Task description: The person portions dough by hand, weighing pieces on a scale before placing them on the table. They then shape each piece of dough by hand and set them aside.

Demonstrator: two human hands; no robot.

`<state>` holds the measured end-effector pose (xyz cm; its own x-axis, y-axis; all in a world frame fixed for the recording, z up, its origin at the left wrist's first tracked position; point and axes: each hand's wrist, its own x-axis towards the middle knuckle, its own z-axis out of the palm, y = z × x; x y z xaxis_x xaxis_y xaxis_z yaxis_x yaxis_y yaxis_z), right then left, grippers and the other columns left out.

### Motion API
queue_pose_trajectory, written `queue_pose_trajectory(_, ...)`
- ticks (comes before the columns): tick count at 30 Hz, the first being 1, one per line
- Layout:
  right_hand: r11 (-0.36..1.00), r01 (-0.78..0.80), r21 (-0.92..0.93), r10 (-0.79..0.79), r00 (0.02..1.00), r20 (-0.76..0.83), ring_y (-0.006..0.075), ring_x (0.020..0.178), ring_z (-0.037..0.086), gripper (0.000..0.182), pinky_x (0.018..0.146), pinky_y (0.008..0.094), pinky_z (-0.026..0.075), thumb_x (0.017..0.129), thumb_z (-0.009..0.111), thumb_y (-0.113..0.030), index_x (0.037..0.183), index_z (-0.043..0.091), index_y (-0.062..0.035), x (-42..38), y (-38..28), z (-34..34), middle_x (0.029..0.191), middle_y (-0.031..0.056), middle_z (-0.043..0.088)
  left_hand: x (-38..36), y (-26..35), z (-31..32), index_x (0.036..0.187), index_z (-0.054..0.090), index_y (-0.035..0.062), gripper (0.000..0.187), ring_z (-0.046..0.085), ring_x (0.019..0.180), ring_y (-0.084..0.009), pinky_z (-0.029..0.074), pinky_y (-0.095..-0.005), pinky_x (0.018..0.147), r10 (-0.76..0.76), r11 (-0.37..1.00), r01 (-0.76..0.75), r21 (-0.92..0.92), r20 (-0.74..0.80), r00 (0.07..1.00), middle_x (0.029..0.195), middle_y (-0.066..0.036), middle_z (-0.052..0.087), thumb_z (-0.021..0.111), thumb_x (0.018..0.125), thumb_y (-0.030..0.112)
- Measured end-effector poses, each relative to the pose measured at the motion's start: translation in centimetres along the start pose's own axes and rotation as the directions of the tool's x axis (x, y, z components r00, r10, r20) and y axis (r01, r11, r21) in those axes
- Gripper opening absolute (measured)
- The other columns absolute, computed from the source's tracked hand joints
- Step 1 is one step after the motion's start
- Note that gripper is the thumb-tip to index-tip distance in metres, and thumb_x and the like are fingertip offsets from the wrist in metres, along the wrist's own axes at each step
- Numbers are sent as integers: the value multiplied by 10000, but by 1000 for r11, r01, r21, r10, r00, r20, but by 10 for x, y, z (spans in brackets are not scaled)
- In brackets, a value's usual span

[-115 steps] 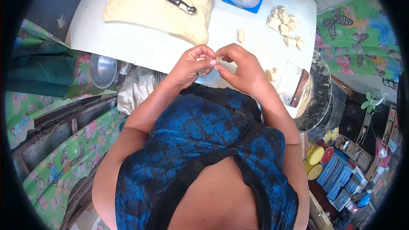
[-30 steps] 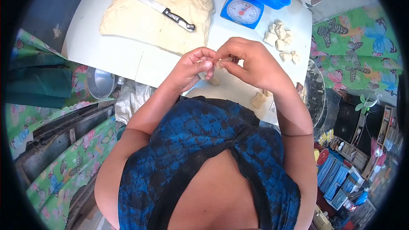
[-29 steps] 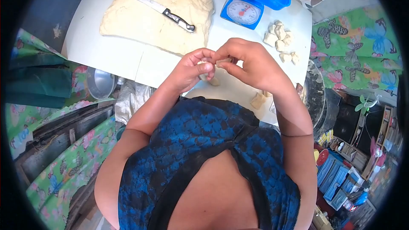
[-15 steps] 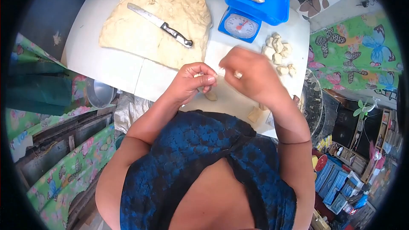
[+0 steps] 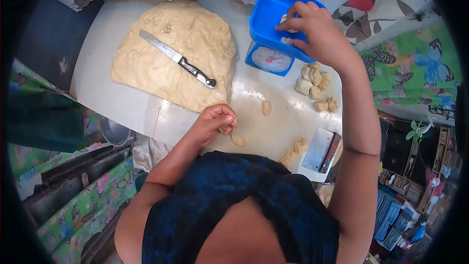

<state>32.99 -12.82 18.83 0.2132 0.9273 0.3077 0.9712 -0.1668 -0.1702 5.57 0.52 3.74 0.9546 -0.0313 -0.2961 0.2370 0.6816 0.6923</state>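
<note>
A small bit of dough shows between the closed fingers of my left hand (image 5: pixel 218 123), low over the table. My right hand (image 5: pixel 315 32) reaches into the blue tray (image 5: pixel 267 7) on the blue scale (image 5: pixel 270 60). Its fingers are bent over a dough piece (image 5: pixel 284 18) in the tray, and a small dough bit (image 5: pixel 285 40) shows near the thumb. Left of the scale lies the large dough slab (image 5: pixel 181 44), with a black-handled knife (image 5: pixel 195 72) on top.
Several dough pieces (image 5: pixel 315 80) sit right of the scale. A scraper (image 5: pixel 320 150) with a brown handle lies at the table's right front, beside more dough pieces (image 5: pixel 300 145). Two loose pieces (image 5: pixel 266 108) rest mid-table. Flowered cloth (image 5: pixel 361 0) hangs behind.
My right hand has moved from beside my left hand up and right into the blue tray. The scraper has come into view. The view has shifted, so the table sits lower.
</note>
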Motion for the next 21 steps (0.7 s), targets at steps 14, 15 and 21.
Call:
queue_pose_trajectory(14, 962, -114, 249, 58, 973, 225, 268, 979, 568, 164, 833, 368, 453, 718, 672, -120, 846, 590, -60, 14, 36, -5, 1042, 95, 607, 12, -3, 0, 866, 580, 24, 140, 518, 622, -99, 404, -229, 569, 19, 1000, -18, 23, -22, 1000, 760, -65, 594, 611, 855, 160)
queue_pose_trajectory(15, 961, -117, 250, 60, 973, 224, 268, 979, 568, 164, 833, 368, 453, 718, 672, -120, 846, 590, -60, 15, 33, -5, 1042, 95, 607, 12, -4, 0, 853, 575, 12, 143, 524, 612, -110, 406, -234, 561, 19, 1000, -18, 26, -36, 999, 740, -76, 585, 609, 850, 151)
queue_pose_trajectory(21, 933, -327, 151, 294, 934, 204, 283, 998, 584, 420, 848, 362, 459, 722, 667, -87, 1117, 525, -82, 21, 21, 8, 1041, 147, 605, 10, -6, 2, 848, 574, 17, 119, 526, 604, -99, 411, -224, 557, 23, 1000, -21, 22, -61, 998, 740, -68, 591, 599, 859, 133)
